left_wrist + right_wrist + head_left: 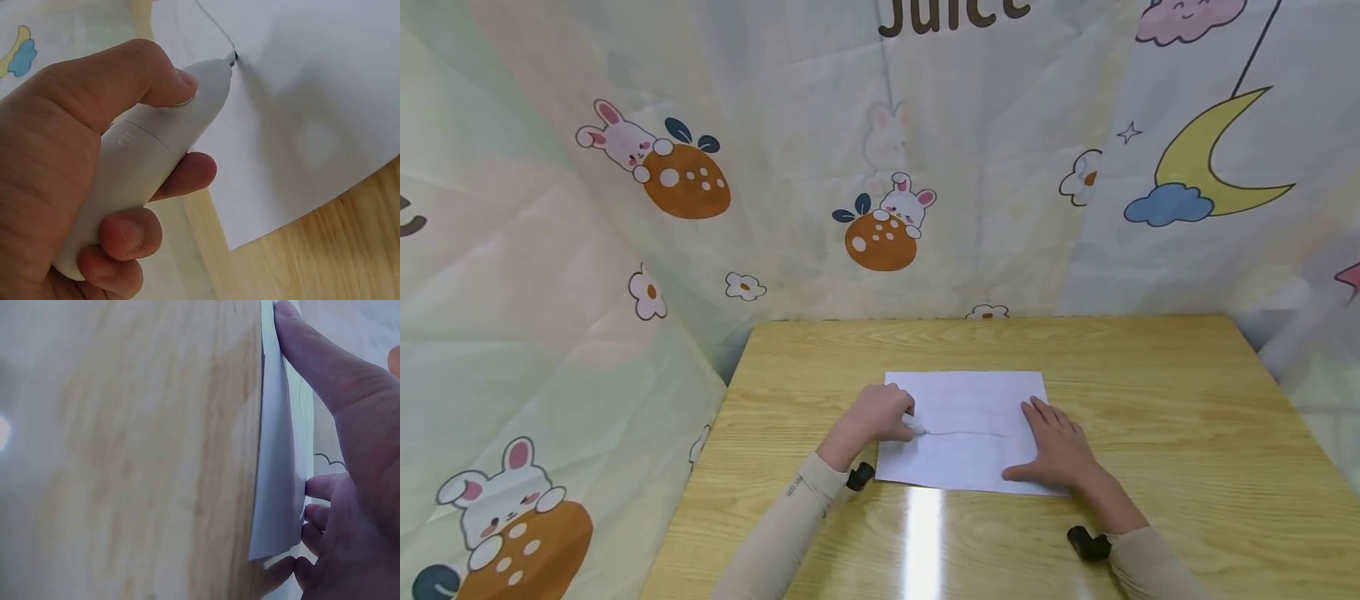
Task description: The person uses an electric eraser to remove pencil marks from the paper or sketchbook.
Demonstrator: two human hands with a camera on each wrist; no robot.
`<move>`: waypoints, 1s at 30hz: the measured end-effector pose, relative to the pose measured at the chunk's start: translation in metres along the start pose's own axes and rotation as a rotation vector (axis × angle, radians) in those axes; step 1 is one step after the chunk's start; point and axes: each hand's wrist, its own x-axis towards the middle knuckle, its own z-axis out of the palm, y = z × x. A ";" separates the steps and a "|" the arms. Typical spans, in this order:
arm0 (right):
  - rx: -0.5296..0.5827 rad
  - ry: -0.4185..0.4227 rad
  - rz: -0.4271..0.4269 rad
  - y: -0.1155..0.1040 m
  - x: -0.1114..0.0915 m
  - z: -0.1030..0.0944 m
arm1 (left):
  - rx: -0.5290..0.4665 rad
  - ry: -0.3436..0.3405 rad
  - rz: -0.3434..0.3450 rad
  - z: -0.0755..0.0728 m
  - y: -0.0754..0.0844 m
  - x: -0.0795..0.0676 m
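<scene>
My left hand [874,414] grips a thick white pen-shaped device [140,147], the thumb on its upper side near the front and the other fingers curled round beneath. Its small metallic tip [230,58] meets a sheet of white paper [958,396] at the end of a thin dark line [966,433]. That line runs sideways across the middle of the sheet. My right hand [1057,446] rests spread on the right part of the paper, its thumb near the front edge. In the right wrist view the paper's near edge [275,462] bows slightly off the table.
The sheet lies on a light wooden table [1187,417] whose back edge meets a printed cloth backdrop [985,192]. More cloth hangs at the left and right. Black wrist mounts [1088,544] sit by both sleeves. A bright reflection [922,533] shows in front of the paper.
</scene>
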 end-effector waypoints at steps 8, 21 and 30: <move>-0.006 -0.003 0.003 -0.002 0.000 -0.004 | 0.040 0.028 0.047 -0.003 0.005 -0.002; 0.010 0.007 0.001 -0.003 -0.003 0.003 | 0.011 0.050 0.003 0.004 0.003 -0.010; 0.010 0.036 -0.085 -0.017 -0.011 -0.005 | -0.019 0.061 -0.035 0.009 -0.005 -0.012</move>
